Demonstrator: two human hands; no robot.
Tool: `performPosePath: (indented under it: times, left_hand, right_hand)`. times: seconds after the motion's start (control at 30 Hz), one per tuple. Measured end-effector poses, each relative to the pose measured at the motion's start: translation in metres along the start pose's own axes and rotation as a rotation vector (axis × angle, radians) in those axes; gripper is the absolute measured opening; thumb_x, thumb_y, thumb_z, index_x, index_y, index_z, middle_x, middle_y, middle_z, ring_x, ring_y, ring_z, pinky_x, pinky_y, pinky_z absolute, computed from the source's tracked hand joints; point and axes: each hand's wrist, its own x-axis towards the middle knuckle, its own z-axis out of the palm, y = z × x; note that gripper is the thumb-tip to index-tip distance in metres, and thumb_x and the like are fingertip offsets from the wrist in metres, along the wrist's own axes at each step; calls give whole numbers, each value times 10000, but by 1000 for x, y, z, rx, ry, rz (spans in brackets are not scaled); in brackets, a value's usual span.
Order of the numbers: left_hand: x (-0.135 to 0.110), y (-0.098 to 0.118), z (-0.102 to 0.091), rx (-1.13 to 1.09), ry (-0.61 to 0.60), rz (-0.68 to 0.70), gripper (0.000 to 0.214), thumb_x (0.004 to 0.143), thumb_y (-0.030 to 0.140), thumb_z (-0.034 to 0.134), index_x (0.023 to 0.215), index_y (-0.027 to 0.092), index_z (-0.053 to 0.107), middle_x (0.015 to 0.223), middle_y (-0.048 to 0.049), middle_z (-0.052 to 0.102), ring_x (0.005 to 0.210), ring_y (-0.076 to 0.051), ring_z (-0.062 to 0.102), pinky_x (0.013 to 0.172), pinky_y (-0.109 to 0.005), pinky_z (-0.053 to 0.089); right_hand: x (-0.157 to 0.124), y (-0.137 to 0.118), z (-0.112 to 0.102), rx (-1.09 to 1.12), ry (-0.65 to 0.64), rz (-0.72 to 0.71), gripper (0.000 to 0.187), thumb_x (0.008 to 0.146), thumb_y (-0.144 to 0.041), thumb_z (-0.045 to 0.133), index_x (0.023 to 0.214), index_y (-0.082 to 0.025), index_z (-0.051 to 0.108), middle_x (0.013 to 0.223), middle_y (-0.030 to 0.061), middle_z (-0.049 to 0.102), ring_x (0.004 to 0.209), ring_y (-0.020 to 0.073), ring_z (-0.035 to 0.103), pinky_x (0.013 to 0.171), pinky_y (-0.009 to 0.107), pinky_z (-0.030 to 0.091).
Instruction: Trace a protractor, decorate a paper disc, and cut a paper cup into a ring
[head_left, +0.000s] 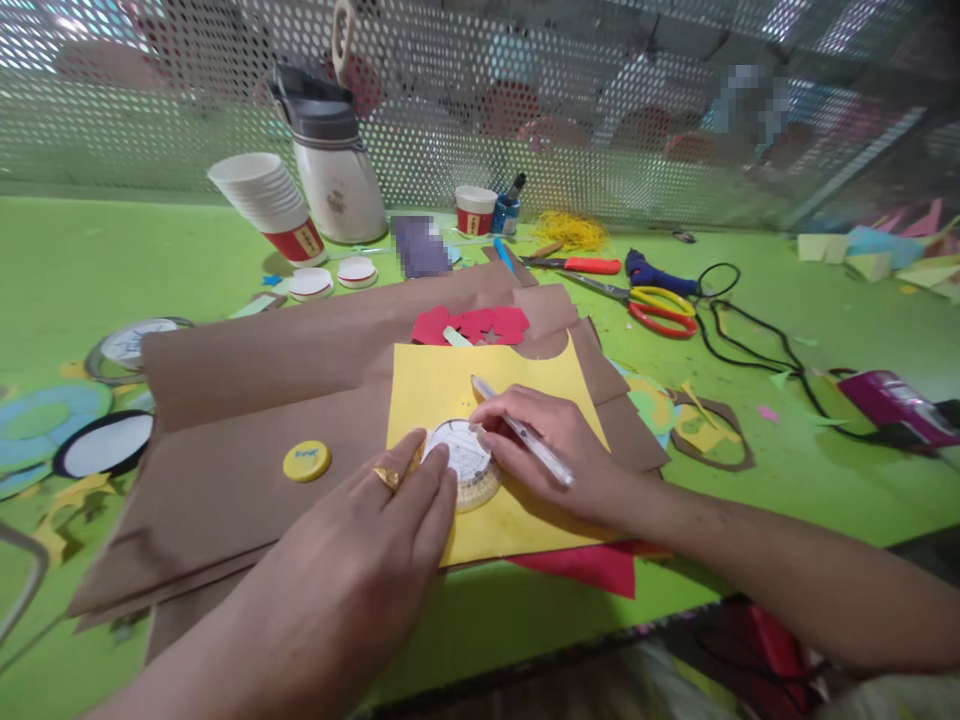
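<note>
Yellow paper (435,385) carries the round white disc (463,450), which could skid if the left hand (367,545), fingers laid flat on it, pressed unevenly while the right hand (574,425), fingers closed round a pale pen (551,465), nudged its rim.

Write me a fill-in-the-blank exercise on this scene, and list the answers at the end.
1. The left hand touches a round disc that lies on a ____ sheet.
2. The right hand holds a slim white ____.
3. In the picture, the scissors lie to the ____ of the stacked cups.
4. The yellow cap lies on ____ paper.

Missing words: yellow; pen; right; brown.
</note>
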Motion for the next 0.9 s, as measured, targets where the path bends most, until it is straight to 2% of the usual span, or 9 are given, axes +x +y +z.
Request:
performPosePath:
  times: [0.1, 0.17, 0.3, 0.4, 0.57, 0.67, 0.77, 0.83, 0.9]
  left_hand:
    - [-1, -4, 1, -55, -66, 6, 497, 775, -54, 366, 1132, 22, 702, 1179, -227, 732, 1069, -371, 714, 832, -461, 629]
    - [-5, -6, 4, -93, -100, 1, 531, 763, -51, 383, 1219, 13, 647, 1260, -231, 690, 1159, -357, 670, 967, -471, 573]
    - [-13, -7, 9, -162, -44, -30, 612, 737, -85, 336, 1280, 38, 590, 1340, -215, 638, 1239, -311, 617, 1077, -463, 486]
    - [-15, -7, 11, -177, -36, -47, 625, 747, -80, 333, 1311, 58, 564, 1350, -201, 633, 1251, -305, 604, 1064, -462, 494]
    - [-8, -10, 5, -198, -95, -64, 584, 772, -69, 351, 1287, 79, 584, 1344, -194, 636, 1245, -316, 601, 992, -442, 541]
    - [-1, -12, 0, -224, -69, -100, 508, 803, -49, 344, 1213, 92, 610, 1248, -190, 667, 1140, -306, 639, 912, -425, 562]
    - [3, -12, 1, -217, -52, -159, 489, 810, -50, 327, 1191, 101, 594, 1189, -191, 666, 943, -262, 676, 802, -396, 569]
    - [1, -12, 5, -231, -66, -203, 422, 872, 7, 360, 1226, 114, 564, 1236, -193, 641, 917, -252, 679, 779, -389, 567]
    - [-3, -11, 12, -253, -70, -264, 374, 961, 172, 439, 1328, 126, 497, 1342, -198, 588, 1051, -286, 666, 844, -418, 567]
  right_hand:
    - [0, -1, 1, 8, 16, 4, 116, 901, -83, 616, 986, -124, 683, 861, 35, 650, 777, 132, 612, 727, 239, 476]
    - [-1, 0, 1, 12, 24, 1, 109, 906, -92, 619, 986, -130, 681, 867, 35, 658, 783, 133, 617, 733, 240, 480]
    - [-1, 0, 1, 6, 20, -8, 113, 911, -99, 617, 1000, -139, 675, 886, 36, 668, 800, 137, 620, 753, 249, 484]
    - [-1, -2, -1, 3, 13, -3, 118, 916, -96, 601, 993, -152, 671, 884, 33, 665, 802, 142, 620, 754, 258, 485]
    - [-3, -7, -6, -5, -3, 44, 84, 944, -199, 616, 1003, -172, 669, 882, 34, 675, 782, 150, 625, 736, 269, 484]
    - [-6, -9, -8, 4, -31, 63, 76, 931, -195, 628, 996, -187, 665, 868, 25, 677, 753, 148, 618, 701, 264, 477]
    - [-9, -12, -9, 44, -41, 98, 64, 932, -183, 613, 978, -185, 658, 790, -5, 645, 672, 125, 574, 639, 245, 451]
    - [-10, -14, -9, 93, -53, 140, 63, 942, -202, 607, 978, -181, 654, 755, -18, 627, 639, 116, 552, 616, 238, 444]
    - [-10, -17, -11, 139, -58, 187, 68, 942, -218, 612, 976, -181, 657, 748, -17, 629, 635, 118, 555, 599, 236, 448]
